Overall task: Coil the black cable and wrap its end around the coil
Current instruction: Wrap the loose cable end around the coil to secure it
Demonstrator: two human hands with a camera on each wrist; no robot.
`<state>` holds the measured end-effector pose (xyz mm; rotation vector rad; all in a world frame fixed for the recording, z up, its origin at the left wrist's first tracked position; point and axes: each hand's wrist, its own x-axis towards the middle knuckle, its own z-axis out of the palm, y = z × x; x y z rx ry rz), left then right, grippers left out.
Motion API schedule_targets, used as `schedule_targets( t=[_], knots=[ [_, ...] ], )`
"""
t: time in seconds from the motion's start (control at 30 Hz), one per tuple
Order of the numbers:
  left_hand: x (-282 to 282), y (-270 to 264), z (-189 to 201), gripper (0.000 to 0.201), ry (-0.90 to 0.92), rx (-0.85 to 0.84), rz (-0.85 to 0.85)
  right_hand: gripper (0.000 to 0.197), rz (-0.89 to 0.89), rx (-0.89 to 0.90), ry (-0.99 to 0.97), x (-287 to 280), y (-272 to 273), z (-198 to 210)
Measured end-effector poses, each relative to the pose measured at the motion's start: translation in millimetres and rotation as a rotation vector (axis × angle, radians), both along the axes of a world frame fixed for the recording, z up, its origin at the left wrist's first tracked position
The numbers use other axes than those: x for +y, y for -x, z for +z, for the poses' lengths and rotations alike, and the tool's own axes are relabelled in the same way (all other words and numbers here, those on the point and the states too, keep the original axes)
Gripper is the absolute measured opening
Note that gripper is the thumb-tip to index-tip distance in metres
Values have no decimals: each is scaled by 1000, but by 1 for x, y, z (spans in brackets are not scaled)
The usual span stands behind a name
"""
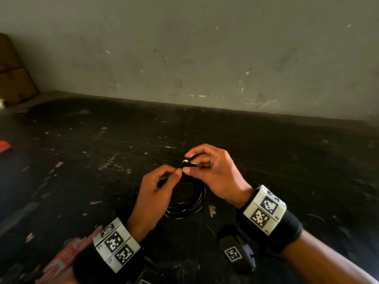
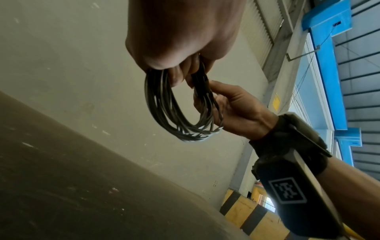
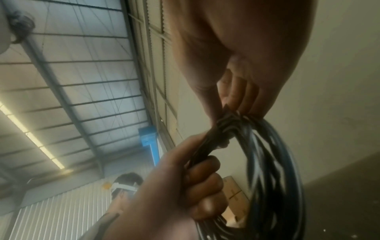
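The black cable is wound into a coil of several loops and hangs between my hands above the dark table. My left hand grips the coil's top on the left, fingers curled round the bundled strands. My right hand pinches the cable's end, a short plug with a pale tip, just above the coil. In the left wrist view the coil dangles from my left hand, with the right hand behind it. The right wrist view has the coil blurred.
A scuffed grey wall stands close behind the table. Cardboard boxes sit at the far left. A red object lies at the left edge and a red wrapper near the front left. Small paper scraps dot the tabletop.
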<state>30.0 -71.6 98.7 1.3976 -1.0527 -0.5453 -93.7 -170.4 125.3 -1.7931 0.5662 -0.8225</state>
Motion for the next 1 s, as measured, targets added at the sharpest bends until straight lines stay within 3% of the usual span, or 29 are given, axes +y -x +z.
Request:
schedule_targets(
  t=[0.17,0.3,0.47,0.6,0.7,0.87,1.0],
  knots=[
    [2,-1,2,19,38,-66,-47,36,43,110,-22,-4,4,0],
    [2,-4,4,19,12,-71,-85,16,122,264,49,-6,11,7],
    [5,-10,15,22,-101,-115,-202,18,83,222,71,0,14,-2],
    [2,-18,13,5,-184,159,-233,16,-64,149,6,0,12,-10],
    [2,-21,7,18,-180,382,-206,21,-168,41,-93,-2,16,-11],
    [5,-19,3,12,-67,904,-244,15,-232,-38,-207,0,21,-15],
    [3,-14,2,9,0,1006,-207,14,-174,-75,-315,8,24,-16]
  ],
)
